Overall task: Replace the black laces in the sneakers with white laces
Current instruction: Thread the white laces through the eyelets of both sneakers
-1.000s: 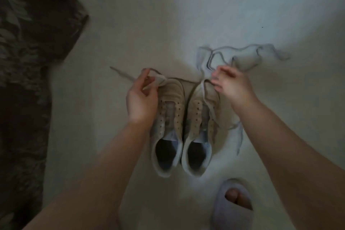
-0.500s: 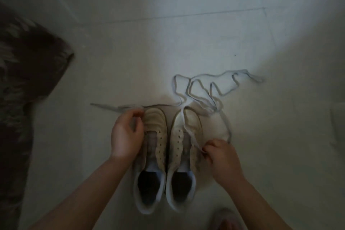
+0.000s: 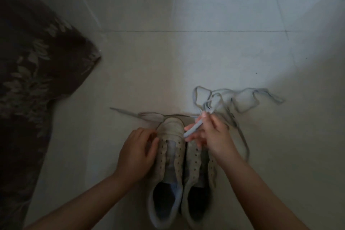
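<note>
White lace (image 3: 194, 130) pinched in right hand (image 3: 214, 136); left hand (image 3: 137, 153) grips left sneaker (image 3: 168, 164).

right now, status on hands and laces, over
Left hand grips the left sneaker by its side. Right hand pinches a white lace above the right sneaker. Eyelets empty. Loose lace pile beyond, nothing blocking.

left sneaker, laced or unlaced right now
Unlaced: the left sneaker shows two rows of bare eyelets with nothing crossing its tongue. A pale lace lies loose on the floor beyond its toe.
</note>
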